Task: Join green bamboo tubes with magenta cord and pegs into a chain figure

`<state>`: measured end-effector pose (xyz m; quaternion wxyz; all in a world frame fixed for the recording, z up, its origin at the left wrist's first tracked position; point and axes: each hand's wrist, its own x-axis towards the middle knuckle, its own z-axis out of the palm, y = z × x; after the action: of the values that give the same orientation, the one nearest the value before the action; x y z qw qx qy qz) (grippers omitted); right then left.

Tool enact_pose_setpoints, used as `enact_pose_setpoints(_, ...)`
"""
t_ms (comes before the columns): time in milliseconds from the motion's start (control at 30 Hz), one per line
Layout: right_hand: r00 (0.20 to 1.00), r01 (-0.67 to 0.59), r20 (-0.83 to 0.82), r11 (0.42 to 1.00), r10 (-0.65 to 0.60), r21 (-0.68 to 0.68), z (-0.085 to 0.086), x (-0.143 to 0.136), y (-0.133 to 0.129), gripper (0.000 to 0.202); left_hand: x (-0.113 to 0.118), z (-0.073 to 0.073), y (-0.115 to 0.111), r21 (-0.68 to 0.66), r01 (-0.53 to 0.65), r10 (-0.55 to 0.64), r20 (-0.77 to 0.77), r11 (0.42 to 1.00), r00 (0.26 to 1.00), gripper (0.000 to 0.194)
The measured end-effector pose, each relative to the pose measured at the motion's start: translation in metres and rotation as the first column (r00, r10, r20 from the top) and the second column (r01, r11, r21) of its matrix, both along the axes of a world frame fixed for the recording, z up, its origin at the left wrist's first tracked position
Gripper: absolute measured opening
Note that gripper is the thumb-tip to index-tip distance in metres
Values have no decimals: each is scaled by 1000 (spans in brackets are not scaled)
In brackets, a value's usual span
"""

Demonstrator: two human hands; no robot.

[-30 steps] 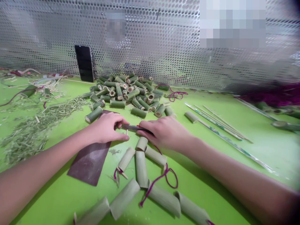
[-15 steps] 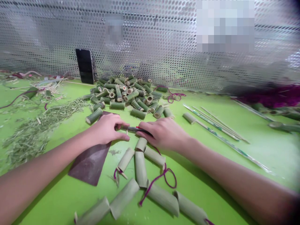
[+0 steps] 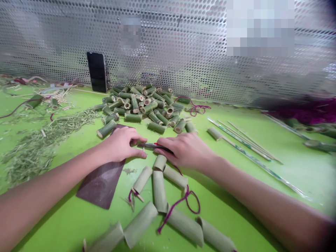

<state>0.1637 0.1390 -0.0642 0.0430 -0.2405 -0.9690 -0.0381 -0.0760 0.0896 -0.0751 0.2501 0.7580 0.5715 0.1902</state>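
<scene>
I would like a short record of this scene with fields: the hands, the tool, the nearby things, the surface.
left hand: left hand closed on one end of the tool, resting on the brown sheet
right hand: right hand closed on the other end
tool: thin dark tool with a red mark
near things: peeled bamboo pieces, purple cord
behind: pile of green bamboo sections, phone
surface: green table
</scene>
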Motion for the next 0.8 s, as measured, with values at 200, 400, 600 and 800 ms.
enact_pose_setpoints(200,1000,7,-3,1000,-7,-1,-1,-1,0,36,1,1,-1,-13,-1,0,-18,1000,1000,52)
enact_pose_setpoints(400,1000,4,-19,1000,-5,-14,-1,0,0,36,0,1,-1,-20,3,-4,-32,1000,999,54)
enact_pose_setpoints(600,1000,13,-18,1000,-13,-12,0,1,1,35,0,1,1,-20,22,-22,-29,1000,999,57)
enact_pose_setpoints(800,1000,21,-11,999,-21,-24,0,0,2,35,1,3,0,-24,20,-21,-34,1000,999,54)
